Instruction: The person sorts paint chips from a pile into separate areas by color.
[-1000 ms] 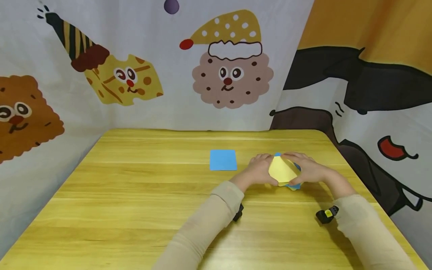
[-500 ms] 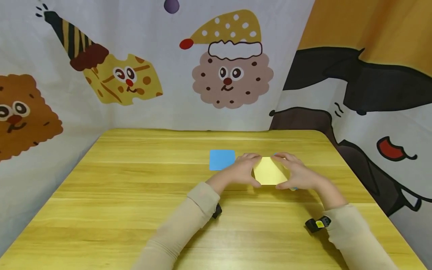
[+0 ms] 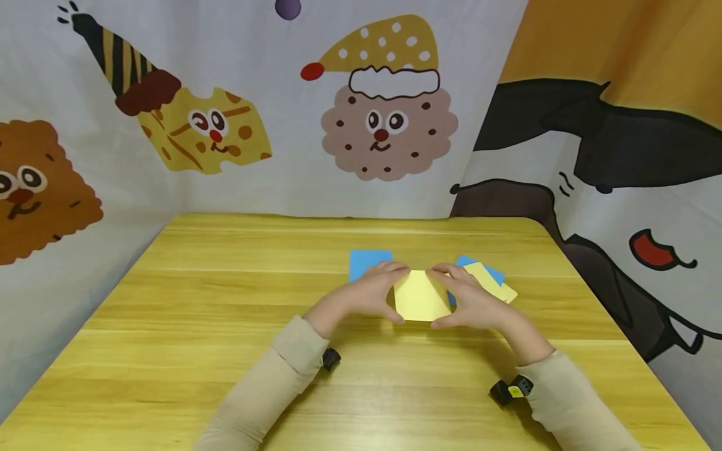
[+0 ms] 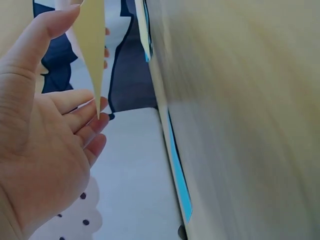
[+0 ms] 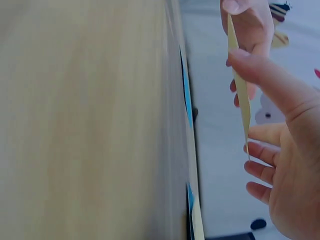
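Note:
Both my hands hold a yellow square sheet of paper (image 3: pixel 422 297) by its sides, raised above the table. My left hand (image 3: pixel 369 291) grips the left side, with the thumb at the near corner and fingers at the far one. On the opposite side my right hand (image 3: pixel 476 304) grips it likewise. In both wrist views the sheet (image 4: pixel 91 45) appears nearly edge-on, slightly bowed, between thumb and fingers. A blue square sheet (image 3: pixel 368 263) lies just behind my left hand, partly covered by it.
Beyond my right hand lie overlapping blue (image 3: pixel 493 274) and yellow (image 3: pixel 496 287) sheets, partly hidden by it. All rest on a wooden table (image 3: pixel 225 338). A printed curtain (image 3: pixel 225 194) stands along the far edge and both sides. Small black devices (image 3: pixel 510 389) are at the wrists.
Both hands have carried the yellow sheet left and slightly nearer, away from the overlapping sheets at right, which now show more. My left hand now partly covers the lone blue sheet.

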Tool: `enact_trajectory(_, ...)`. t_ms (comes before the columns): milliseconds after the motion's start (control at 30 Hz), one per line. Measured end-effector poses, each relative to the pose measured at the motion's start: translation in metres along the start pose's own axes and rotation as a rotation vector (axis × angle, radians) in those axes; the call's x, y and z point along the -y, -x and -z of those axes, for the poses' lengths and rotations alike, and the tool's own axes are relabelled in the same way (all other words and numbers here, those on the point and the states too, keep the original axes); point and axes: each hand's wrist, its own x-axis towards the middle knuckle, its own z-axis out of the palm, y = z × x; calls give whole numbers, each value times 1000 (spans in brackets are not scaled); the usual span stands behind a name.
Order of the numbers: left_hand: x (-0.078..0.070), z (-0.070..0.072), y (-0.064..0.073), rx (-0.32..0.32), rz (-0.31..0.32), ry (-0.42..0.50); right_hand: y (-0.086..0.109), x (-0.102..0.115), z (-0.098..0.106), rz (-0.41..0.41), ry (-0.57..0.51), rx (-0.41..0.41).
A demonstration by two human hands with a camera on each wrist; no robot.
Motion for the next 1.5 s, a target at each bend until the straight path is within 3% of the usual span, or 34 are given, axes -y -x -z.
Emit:
enact_trajectory(333, 9, 9, 34, 24, 6, 3, -13, 28, -22, 15, -2, -9)
enact_trajectory(533, 15, 5, 47, 39, -5, -65, -20, 35, -35, 27, 26, 18)
enact_trajectory(800, 23, 5, 63, 123, 20, -45, -26, 49, -47, 55, 75, 69)
enact_trajectory(1233, 29, 2, 70, 208, 67, -73, -30, 49, -57, 59, 24, 179)
enact_trajectory(1500, 28, 4, 72, 221, 72, -80, -28, 46, -57, 59, 26, 208)
